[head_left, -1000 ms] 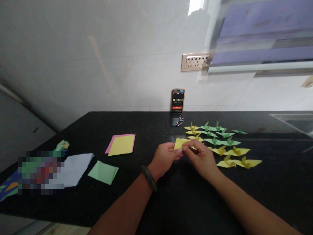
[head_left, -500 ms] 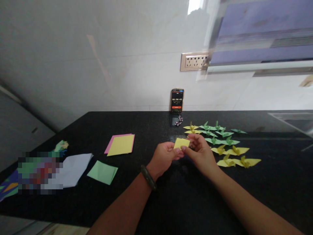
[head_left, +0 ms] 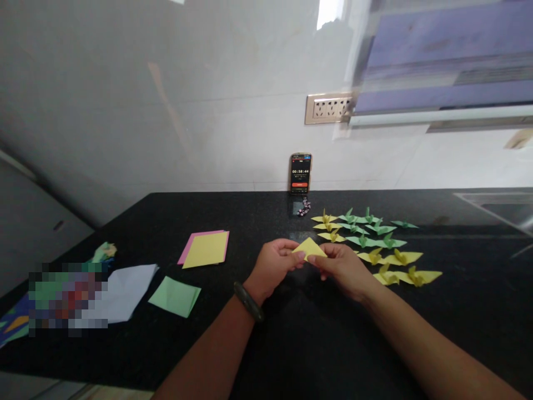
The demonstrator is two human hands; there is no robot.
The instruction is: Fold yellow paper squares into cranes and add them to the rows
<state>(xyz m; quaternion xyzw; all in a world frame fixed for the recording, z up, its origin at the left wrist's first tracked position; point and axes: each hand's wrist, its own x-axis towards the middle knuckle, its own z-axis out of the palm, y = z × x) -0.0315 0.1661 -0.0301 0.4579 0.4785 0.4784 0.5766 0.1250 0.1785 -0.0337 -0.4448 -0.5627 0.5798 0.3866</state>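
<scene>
A small folded yellow paper (head_left: pixel 310 249) is pinched between both my hands above the black counter (head_left: pixel 316 333). My left hand (head_left: pixel 272 265), with a dark bangle on its wrist, grips the paper's left edge. My right hand (head_left: pixel 343 268) grips its right edge with closed fingers. The paper now shows a triangular shape with a point facing up. Just right of my hands lie rows of finished paper cranes, yellow ones (head_left: pixel 402 266) nearer and green ones (head_left: pixel 366 229) behind.
A phone (head_left: pixel 300 173) showing a timer leans on the wall at the back, small beads before it. Left of my hands lie a yellow-on-pink sheet stack (head_left: pixel 205 248), a folded green sheet (head_left: pixel 175 296), a pale blue sheet (head_left: pixel 125 289) and a blurred object. A sink edge (head_left: pixel 495 203) is at right.
The yellow paper went from a square-looking fold to a triangle held lower between my hands; my right fingers shifted from over it to its right edge.
</scene>
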